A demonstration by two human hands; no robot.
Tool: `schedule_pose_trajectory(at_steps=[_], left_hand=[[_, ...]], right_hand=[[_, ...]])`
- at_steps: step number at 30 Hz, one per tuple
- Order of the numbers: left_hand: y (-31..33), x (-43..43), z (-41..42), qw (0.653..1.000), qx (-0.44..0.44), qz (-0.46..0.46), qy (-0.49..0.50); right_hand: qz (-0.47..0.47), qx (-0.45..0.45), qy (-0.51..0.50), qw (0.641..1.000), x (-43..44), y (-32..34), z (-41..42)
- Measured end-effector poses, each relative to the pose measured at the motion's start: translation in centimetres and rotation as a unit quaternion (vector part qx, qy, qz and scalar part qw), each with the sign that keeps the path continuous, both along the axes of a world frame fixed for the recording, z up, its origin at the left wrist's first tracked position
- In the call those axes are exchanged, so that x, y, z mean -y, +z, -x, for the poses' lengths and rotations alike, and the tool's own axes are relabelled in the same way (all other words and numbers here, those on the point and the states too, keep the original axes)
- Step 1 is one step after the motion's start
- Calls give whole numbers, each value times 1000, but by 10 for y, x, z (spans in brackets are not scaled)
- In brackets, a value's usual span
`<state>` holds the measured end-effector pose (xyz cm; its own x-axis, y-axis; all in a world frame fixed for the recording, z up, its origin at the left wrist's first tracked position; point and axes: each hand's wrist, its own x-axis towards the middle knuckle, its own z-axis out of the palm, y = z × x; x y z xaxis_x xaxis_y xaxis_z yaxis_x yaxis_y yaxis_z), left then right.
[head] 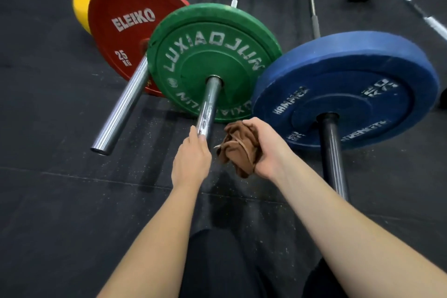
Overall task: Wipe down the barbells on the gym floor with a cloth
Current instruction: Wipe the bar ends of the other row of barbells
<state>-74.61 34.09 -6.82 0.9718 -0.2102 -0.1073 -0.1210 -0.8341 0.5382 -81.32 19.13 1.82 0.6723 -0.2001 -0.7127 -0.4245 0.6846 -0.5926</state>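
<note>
Head view: left hand (191,159) grips the near end of the middle barbell sleeve (210,101), thumb on top, fingers curled under. Right hand (268,150) is closed round a bunched brown cloth (238,150), just right of that sleeve and not touching it. Green plate (212,43) sits on this bar, red plate (125,26) to the left, blue plate (350,75) to the right, all on the black floor (60,189).

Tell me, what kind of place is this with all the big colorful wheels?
Probably a gym's weightlifting area: barbells lie on black rubber floor, loaded with a red plate, a green plate and a blue plate.
</note>
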Motion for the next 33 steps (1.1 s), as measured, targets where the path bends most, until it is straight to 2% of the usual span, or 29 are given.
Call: schedule_pose_trajectory(at_steps=[3, 5, 9, 10, 12, 14, 16, 17, 18, 23, 33], left_hand=[[4, 1, -2, 1000, -25, 6, 6], [6, 1, -1, 1000, -27, 7, 1], [3, 3, -1, 1000, -17, -17, 2], [2, 3, 0, 1000, -7, -29, 0], [1, 3, 1, 999, 10, -52, -9], [1, 2, -1, 998, 11, -61, -11], [1, 1, -2, 998, 8, -66, -13], [2, 1, -2, 998, 3, -64, -14], [4, 2, 0, 998, -2, -59, -15], [11, 1, 0, 998, -22, -56, -12], [14, 1, 0, 998, -20, -55, -1]], right_hand=[[57, 42, -5, 997, 14, 6, -18], [146, 61, -17, 987, 20, -3, -23], [285, 68, 7, 956, 8, -37, -43], [341, 83, 26, 936, 4, -45, -55], [498, 121, 68, 856, -1, -51, -86], [636, 148, 109, 749, 4, -53, -120], [719, 131, 191, 655, 18, -54, -152], [735, 109, 239, 625, 27, -56, -165], [736, 90, 280, 610, 35, -58, -172], [750, 76, 349, 556, 37, -60, -182], [724, 42, 366, 584, 31, -42, -180]])
